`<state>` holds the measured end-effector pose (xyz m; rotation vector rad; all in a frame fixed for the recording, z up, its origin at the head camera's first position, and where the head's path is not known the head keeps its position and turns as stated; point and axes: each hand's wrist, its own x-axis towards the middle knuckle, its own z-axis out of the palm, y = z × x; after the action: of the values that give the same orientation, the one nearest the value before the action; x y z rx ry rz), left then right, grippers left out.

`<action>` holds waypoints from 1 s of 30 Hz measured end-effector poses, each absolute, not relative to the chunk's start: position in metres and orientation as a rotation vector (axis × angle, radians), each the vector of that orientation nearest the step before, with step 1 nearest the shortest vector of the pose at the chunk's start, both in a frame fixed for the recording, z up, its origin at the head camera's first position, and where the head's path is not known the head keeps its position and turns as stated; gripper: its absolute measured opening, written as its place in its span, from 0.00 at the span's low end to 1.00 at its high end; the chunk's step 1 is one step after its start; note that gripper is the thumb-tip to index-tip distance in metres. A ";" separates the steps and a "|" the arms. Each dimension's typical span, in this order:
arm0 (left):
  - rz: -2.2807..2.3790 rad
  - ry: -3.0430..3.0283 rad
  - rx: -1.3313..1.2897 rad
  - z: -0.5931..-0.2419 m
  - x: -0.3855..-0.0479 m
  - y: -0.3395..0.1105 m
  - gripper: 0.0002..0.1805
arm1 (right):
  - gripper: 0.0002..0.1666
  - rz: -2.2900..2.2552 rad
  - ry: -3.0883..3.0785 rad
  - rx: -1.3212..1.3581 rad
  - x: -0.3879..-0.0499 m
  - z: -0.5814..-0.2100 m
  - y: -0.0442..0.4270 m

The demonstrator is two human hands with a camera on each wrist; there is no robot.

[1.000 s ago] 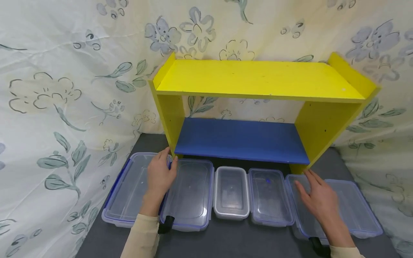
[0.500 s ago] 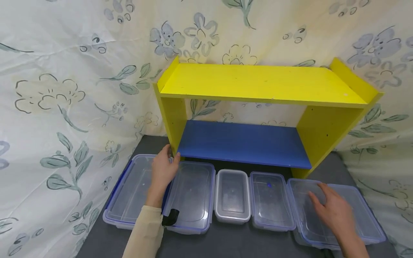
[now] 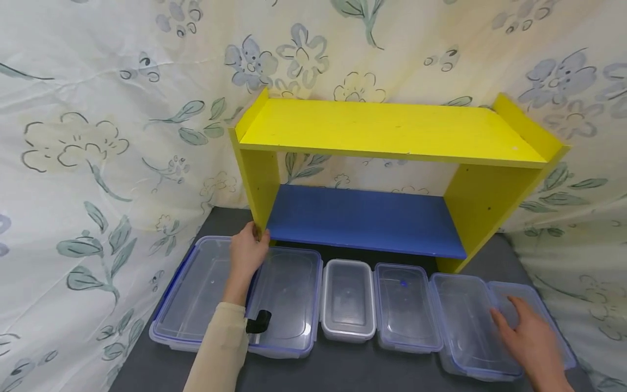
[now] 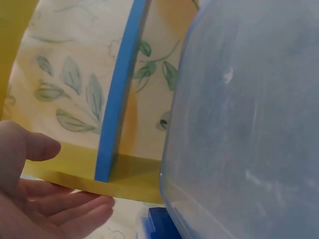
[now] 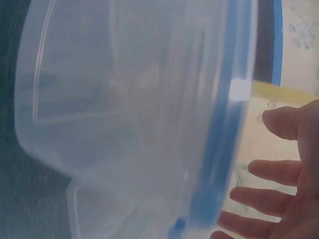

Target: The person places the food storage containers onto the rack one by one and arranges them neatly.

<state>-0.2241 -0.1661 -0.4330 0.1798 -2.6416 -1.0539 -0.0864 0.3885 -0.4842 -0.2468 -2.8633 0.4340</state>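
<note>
My left hand [image 3: 247, 251] is at the lower front corner of a yellow shelf unit [image 3: 392, 122] with a blue lower board [image 3: 364, 220]. In the left wrist view, its thumb is on the inner side of the yellow side panel [image 4: 134, 179]; relaxed fingers [image 4: 75, 211] lie along the outer side, and I cannot tell how firmly they touch. My right hand [image 3: 531, 337] hovers with spread fingers over the rightmost clear lidded food container [image 3: 521, 299]. In the right wrist view, nothing is between those fingers [image 5: 269, 199], beside a blurred container [image 5: 129, 114].
Several clear lidded containers stand in a row before the shelf: a large one [image 3: 196, 294] at far left, another large one [image 3: 286, 299], a grey-rimmed one [image 3: 349, 299], a smaller one [image 3: 407, 307] and one further right [image 3: 470, 321]. Floral cloth [image 3: 98, 163] hangs behind the dark table [image 3: 367, 373].
My right hand has left the shelf's right side panel and moved right and toward me over the rightmost containers. The left hand stays at the left panel. The head view has shifted slightly.
</note>
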 end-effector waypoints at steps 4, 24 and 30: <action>-1.001 -2.732 0.120 -0.437 -0.230 -0.171 0.20 | 0.35 0.397 -2.872 -0.328 -0.085 -0.482 0.403; -0.964 -2.642 0.153 -0.450 -0.239 -0.176 0.15 | 0.42 0.470 -3.005 -0.891 -0.066 -0.508 0.453; -0.963 -2.653 0.129 -0.451 -0.241 -0.172 0.16 | 0.48 0.576 -3.046 -1.151 -0.060 -0.522 0.465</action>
<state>-0.2409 -0.1717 -0.4509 0.1293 -2.6527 -0.9634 -0.0605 0.4649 -0.5224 -1.1505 -3.0464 0.5758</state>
